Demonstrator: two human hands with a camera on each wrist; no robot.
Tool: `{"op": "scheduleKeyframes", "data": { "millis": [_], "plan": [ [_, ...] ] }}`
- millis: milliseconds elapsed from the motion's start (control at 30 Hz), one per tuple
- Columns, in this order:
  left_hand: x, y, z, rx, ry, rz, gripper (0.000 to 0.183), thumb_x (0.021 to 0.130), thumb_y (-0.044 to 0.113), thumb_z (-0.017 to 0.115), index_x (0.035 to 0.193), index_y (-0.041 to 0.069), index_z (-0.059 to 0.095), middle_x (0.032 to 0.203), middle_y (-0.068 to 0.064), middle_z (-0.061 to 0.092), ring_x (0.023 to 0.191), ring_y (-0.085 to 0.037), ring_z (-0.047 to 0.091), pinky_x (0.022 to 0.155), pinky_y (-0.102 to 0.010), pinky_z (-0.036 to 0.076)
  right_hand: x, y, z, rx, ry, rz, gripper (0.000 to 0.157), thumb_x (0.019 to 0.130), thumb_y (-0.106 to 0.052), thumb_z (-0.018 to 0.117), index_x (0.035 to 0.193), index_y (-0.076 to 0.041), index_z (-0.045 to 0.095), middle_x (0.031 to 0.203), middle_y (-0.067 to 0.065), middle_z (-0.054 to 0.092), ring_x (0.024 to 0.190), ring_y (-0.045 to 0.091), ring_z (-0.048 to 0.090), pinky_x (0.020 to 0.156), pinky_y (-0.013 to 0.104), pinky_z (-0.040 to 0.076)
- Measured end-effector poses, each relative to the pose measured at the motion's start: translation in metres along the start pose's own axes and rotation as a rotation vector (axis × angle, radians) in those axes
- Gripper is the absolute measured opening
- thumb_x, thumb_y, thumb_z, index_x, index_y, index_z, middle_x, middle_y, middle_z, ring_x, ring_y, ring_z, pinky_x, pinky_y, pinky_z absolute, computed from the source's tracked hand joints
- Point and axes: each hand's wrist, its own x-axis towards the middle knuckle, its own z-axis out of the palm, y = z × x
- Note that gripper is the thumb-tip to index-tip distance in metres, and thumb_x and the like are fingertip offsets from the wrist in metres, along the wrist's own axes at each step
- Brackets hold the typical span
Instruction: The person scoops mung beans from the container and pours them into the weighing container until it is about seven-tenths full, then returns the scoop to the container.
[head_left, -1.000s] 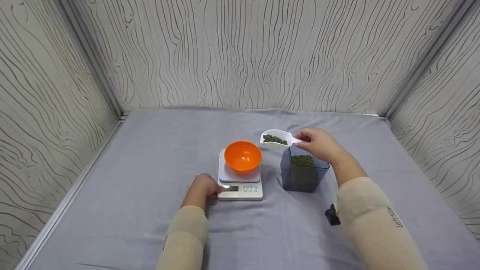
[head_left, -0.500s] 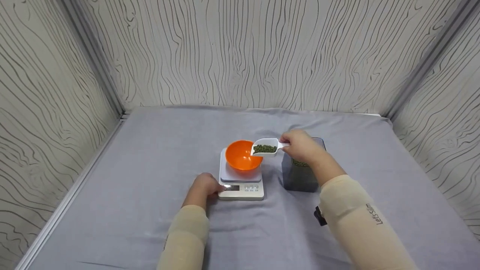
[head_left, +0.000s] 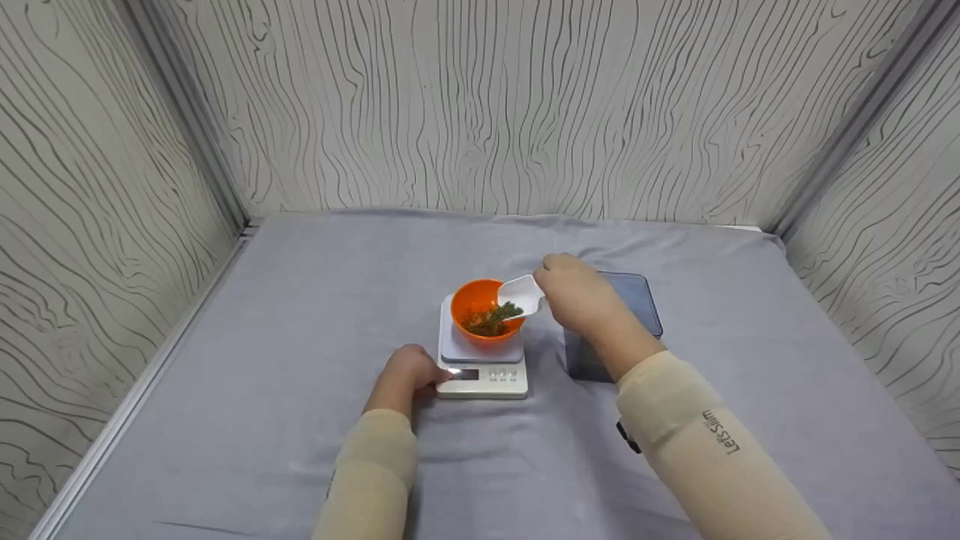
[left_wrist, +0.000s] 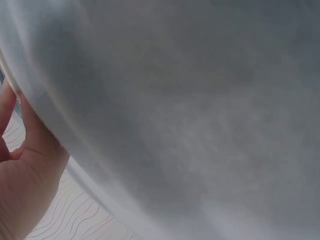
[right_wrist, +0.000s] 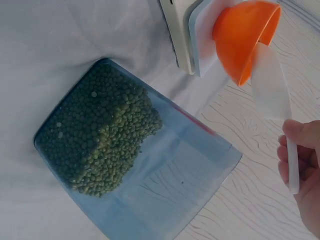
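My right hand grips the handle of a white scoop, tilted down over the rim of an orange bowl. Green mung beans slide off the scoop into the bowl, and some lie in it. The bowl stands on the white platform of a digital kitchen scale. My left hand holds the scale's front left corner, thumb on top near the display; its other fingers are mostly hidden. In the right wrist view, finger and thumb pinch the scoop handle, its bowl end reaching the orange rim.
A clear bluish square container of mung beans stands right of the scale, partly behind my right forearm in the head view. Grey cloth covers the table. Wood-patterned panels enclose it at the back and sides.
My right hand has carried the loaded scoop left from above the container to the orange bowl and tipped it, so beans pour in. The left hand has stayed at the scale.
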Motion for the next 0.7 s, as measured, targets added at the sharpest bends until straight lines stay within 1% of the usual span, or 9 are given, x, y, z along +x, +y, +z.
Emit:
{"op": "scheduleKeyframes", "data": {
  "millis": [167, 300, 400, 467, 533, 700],
  "plan": [
    [0.001, 0.000, -0.001, -0.003, -0.003, 0.006, 0.033, 0.073, 0.020, 0.077, 0.095, 0.000, 0.061, 0.076, -0.007, 0.057, 0.068, -0.019, 0.053, 0.061, -0.029, 0.043, 0.002, -0.007, -0.002, -0.114, 0.083, -0.098, 0.012, 0.075, 0.006, 0.061, 0.085, -0.001, 0.061, 0.085, 0.011, 0.054, 0.079, 0.029, 0.050, 0.070, 0.040, 0.044],
    [0.001, 0.000, -0.001, 0.005, -0.006, 0.011, 0.036, 0.073, 0.021, 0.077, 0.097, -0.001, 0.061, 0.078, -0.007, 0.058, 0.071, -0.020, 0.053, 0.064, -0.030, 0.044, 0.004, -0.013, -0.005, -0.162, 0.093, -0.131, 0.012, 0.077, 0.004, 0.061, 0.087, -0.003, 0.062, 0.089, 0.010, 0.055, 0.082, 0.027, 0.050, 0.071, 0.039, 0.044],
    [0.000, 0.000, -0.001, 0.009, -0.005, 0.015, 0.038, 0.073, 0.021, 0.077, 0.099, -0.001, 0.060, 0.080, -0.008, 0.057, 0.073, -0.020, 0.054, 0.067, -0.030, 0.044, 0.004, -0.015, -0.006, -0.153, 0.080, -0.120, 0.013, 0.077, 0.005, 0.061, 0.088, -0.004, 0.062, 0.091, 0.010, 0.055, 0.083, 0.027, 0.051, 0.072, 0.039, 0.045],
    [0.000, 0.000, -0.001, 0.016, -0.004, 0.017, 0.037, 0.073, 0.022, 0.077, 0.098, -0.001, 0.060, 0.080, -0.008, 0.057, 0.073, -0.020, 0.054, 0.067, -0.030, 0.044, 0.004, -0.013, -0.006, -0.107, 0.077, -0.100, 0.014, 0.077, 0.006, 0.060, 0.087, -0.003, 0.061, 0.090, 0.010, 0.055, 0.083, 0.028, 0.051, 0.073, 0.039, 0.044],
    [0.000, 0.000, -0.001, 0.013, -0.003, 0.013, 0.037, 0.073, 0.022, 0.077, 0.098, -0.001, 0.060, 0.080, -0.008, 0.057, 0.074, -0.021, 0.054, 0.068, -0.031, 0.044, 0.003, -0.010, -0.006, -0.024, 0.076, -0.064, 0.014, 0.076, 0.006, 0.061, 0.086, -0.002, 0.061, 0.088, 0.011, 0.055, 0.083, 0.029, 0.051, 0.075, 0.040, 0.044],
    [-0.001, 0.000, -0.001, 0.002, -0.003, -0.002, 0.039, 0.074, 0.021, 0.076, 0.101, -0.001, 0.059, 0.082, -0.008, 0.057, 0.075, -0.021, 0.053, 0.068, -0.032, 0.044, -0.005, 0.004, -0.004, 0.260, 0.078, 0.035, 0.015, 0.074, 0.003, 0.067, 0.087, -0.001, 0.061, 0.085, 0.011, 0.055, 0.082, 0.031, 0.054, 0.077, 0.042, 0.044]
  ]
}}
